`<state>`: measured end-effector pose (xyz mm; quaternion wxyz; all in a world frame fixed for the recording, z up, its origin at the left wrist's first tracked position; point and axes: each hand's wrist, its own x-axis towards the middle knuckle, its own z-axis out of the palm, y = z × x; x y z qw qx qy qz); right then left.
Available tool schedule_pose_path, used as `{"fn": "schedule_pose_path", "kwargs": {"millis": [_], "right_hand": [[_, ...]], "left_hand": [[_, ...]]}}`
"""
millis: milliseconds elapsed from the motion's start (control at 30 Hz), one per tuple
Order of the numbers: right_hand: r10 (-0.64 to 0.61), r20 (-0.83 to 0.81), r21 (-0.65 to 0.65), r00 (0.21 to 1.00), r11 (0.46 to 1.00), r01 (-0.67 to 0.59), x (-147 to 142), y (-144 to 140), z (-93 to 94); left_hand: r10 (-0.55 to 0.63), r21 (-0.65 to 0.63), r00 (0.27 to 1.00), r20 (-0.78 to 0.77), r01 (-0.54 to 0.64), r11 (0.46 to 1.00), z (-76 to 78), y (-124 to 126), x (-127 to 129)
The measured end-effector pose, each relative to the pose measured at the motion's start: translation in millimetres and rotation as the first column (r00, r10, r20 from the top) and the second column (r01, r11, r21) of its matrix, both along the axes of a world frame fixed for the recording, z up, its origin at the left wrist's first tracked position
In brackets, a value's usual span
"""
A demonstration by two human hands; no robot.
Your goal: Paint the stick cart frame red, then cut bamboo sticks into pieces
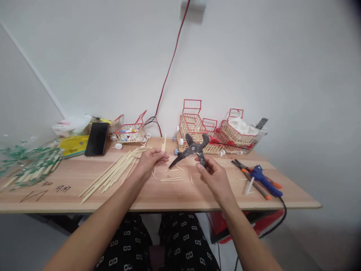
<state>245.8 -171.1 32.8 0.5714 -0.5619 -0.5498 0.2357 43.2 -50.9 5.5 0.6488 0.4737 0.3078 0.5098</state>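
My right hand grips the handles of dark metal shears, held above the wooden table with the blades spread and pointing left. My left hand pinches a thin wooden stick that stands nearly upright, its fingertips close to the shears' blade tip. A fan of long wooden sticks lies on the table to the left of my left hand. Short cut stick pieces lie between my hands.
Small red-and-wood stick carts stand at the back, another at back left. A blue glue gun and orange-handled pliers lie at right. A black phone, yellow pack and bagged sticks sit at left.
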Motion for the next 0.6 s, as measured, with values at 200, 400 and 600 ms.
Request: {"fn": "schedule_pose_path", "kwargs": {"millis": [200, 400, 600], "right_hand": [[0.066, -0.026, -0.003, 0.998, 0.998, -0.066, -38.3, 18.7, 0.1], [-0.004, 0.093, 0.131, 0.996, 0.991, -0.008, -44.5, 41.9, -11.1], [-0.024, 0.021, 0.100, 1.000, 0.995, 0.021, -49.4, 61.1, -19.5]], "left_hand": [[0.004, -0.087, 0.999, 0.053, 0.001, 0.996, -0.2, 1.0, -3.1], [0.012, -0.131, 0.997, 0.080, -0.002, 0.991, 3.8, 1.4, -6.1], [0.027, -0.072, 0.995, 0.093, -0.020, 0.997, 11.4, -2.1, -4.3]]}}
